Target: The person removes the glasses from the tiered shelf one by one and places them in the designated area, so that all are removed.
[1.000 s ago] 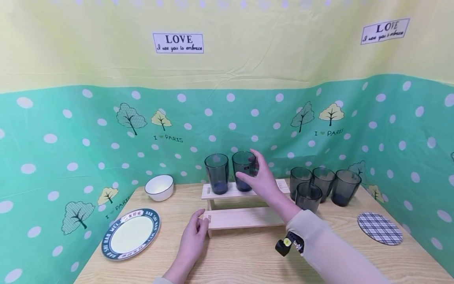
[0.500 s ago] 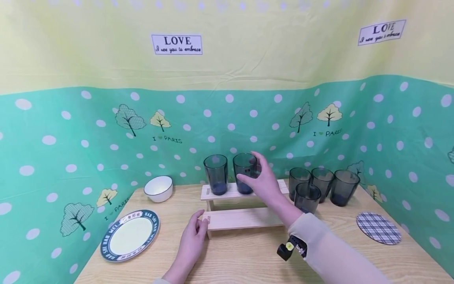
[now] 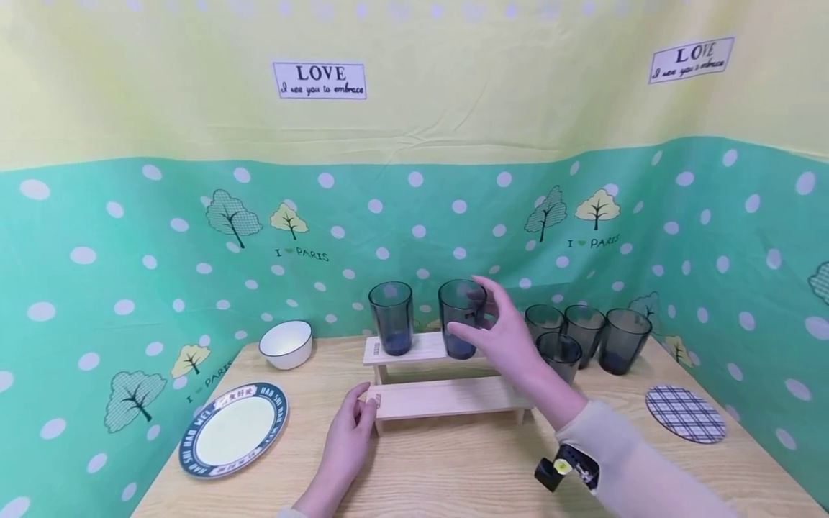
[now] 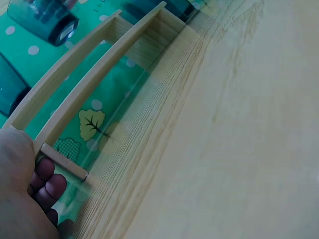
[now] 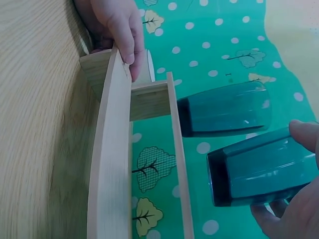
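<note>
My right hand grips a dark tinted drinking glass, thumb on the near side and fingers behind. In the right wrist view this glass has its base a little apart from the upper shelf. A matching glass stands upright on the left of the upper board of a two-step wooden rack. My left hand holds the left end of the rack's lower board. From the left wrist, the thumb side of this hand is at the board, fingertips curled beside the rack's leg.
Several more tinted glasses stand right of the rack. A checked round mat lies at the right. On the left are a white bowl and a blue-rimmed plate. A dotted green cloth hangs behind the table.
My right hand has carried the glass a little to the right, widening the gap from the other glass on the rack. The left hand keeps its place on the lower board.
</note>
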`<state>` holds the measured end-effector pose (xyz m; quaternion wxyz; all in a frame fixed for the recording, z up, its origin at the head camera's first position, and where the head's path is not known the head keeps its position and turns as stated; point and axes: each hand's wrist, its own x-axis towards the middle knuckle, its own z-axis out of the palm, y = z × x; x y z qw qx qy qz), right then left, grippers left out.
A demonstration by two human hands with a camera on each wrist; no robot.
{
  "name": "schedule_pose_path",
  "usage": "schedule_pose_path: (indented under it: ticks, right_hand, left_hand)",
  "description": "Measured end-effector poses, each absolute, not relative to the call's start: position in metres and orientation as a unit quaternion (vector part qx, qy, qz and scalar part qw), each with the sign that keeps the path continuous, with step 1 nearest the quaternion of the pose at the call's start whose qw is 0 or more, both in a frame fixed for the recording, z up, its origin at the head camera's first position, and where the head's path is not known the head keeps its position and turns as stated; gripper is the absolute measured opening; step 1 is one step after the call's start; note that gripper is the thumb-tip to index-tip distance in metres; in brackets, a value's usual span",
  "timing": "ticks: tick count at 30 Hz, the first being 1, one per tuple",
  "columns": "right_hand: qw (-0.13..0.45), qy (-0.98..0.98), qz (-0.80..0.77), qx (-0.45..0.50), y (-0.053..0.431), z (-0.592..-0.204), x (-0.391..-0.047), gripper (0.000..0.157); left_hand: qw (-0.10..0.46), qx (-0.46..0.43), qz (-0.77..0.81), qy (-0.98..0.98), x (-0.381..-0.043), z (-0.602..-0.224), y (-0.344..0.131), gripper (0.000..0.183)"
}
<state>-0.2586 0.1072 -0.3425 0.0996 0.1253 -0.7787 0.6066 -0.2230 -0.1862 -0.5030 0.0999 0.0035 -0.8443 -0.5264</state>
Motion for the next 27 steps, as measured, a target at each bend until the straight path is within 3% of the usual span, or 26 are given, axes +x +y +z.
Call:
schedule_pose_path:
  ticks: [27]
  right_hand:
    - [0.134, -0.813, 0.554, 0.117, 0.172, -0.327, -0.213, 0.096]
  left_hand:
    - [0.120, -0.006, -0.527, -0.842, -0.223, -0.504, -0.187, 0.046]
